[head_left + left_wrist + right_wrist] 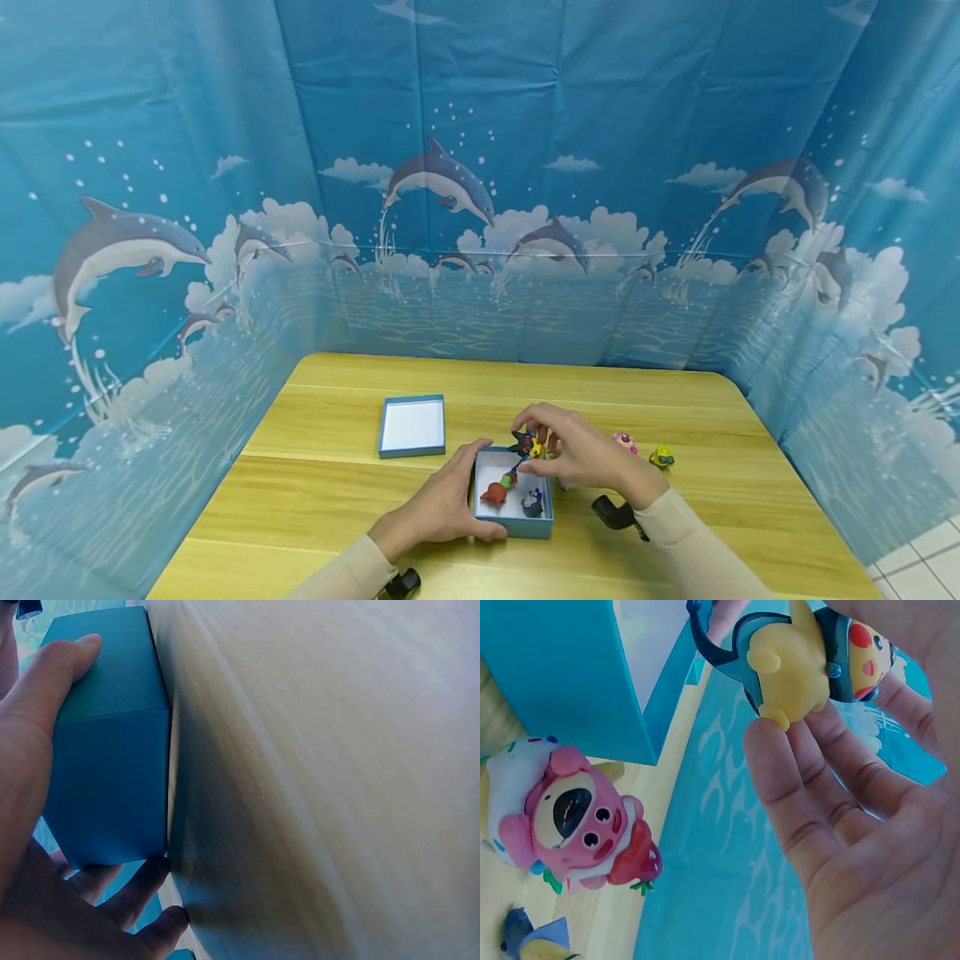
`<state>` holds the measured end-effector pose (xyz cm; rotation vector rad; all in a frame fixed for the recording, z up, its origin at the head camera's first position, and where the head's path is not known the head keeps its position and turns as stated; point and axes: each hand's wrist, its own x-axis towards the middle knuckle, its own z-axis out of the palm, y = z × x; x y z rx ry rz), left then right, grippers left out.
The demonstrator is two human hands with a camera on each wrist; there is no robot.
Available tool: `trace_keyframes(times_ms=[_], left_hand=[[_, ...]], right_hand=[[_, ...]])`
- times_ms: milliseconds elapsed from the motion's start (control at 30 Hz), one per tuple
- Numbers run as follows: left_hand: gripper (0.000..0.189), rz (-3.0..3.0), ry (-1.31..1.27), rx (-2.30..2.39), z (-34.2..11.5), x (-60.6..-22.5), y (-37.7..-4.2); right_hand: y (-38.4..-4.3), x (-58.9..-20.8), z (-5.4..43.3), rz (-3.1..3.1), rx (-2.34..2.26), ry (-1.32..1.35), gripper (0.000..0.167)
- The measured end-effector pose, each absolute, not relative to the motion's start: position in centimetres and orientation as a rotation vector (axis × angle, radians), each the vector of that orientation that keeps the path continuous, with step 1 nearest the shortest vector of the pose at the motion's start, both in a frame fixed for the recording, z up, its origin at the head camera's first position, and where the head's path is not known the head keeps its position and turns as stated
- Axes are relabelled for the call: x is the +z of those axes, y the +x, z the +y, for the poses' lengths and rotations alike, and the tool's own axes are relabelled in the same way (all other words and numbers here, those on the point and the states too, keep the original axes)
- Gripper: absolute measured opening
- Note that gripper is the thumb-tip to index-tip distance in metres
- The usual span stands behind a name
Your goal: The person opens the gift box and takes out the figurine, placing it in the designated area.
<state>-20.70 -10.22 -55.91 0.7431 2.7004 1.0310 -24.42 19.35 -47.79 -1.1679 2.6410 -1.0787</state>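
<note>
Grip: in the head view, the right hand (577, 450) holds a hooded yellow figurine (537, 451) between thumb and fingers, over the far right part of an open blue box (517, 527). Whether the figurine's tail touches the box or its contents cannot be told. The left hand (448, 497) grips the box from the left, thumb along the near wall and index finger reaching to the far left corner. Within the box, on its white floor, lie an orange-and-green figure (495, 493), left of centre, and a dark blue-and-white figure (532, 502), near the right wall. A shallow blue lid (412, 427), white interior upward, rests on the wooden table (315, 467), apart from the box on its far left side. To the right of the right hand stand a pink figure (625, 442) and, farther right, a yellow-and-blue figure (662, 456). A dolphin-printed curtain (465, 317) closes the far side.

Left wrist view: the thumb presses one blue wall of the box while the other fingers spread along another; the base meets the tabletop.

Right wrist view: the held figurine displays a yellow belly, red cheeks, and a dark teal hood and tail, with fingertips (769, 746) against its body. On the tabletop, right of the box, the pink figure shows a bear-like face and a red strawberry (636, 859).
</note>
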Motion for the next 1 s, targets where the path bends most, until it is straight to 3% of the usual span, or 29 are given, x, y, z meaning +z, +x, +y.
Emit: trace_keyframes(times_ms=[1000], left_hand=[[0.137,2.7,0.732,1.026,-10.1,-56.0,-20.8]], right_hand=[[-23.7,-47.8,20.9,2.69,-1.113,-1.152,0.049]])
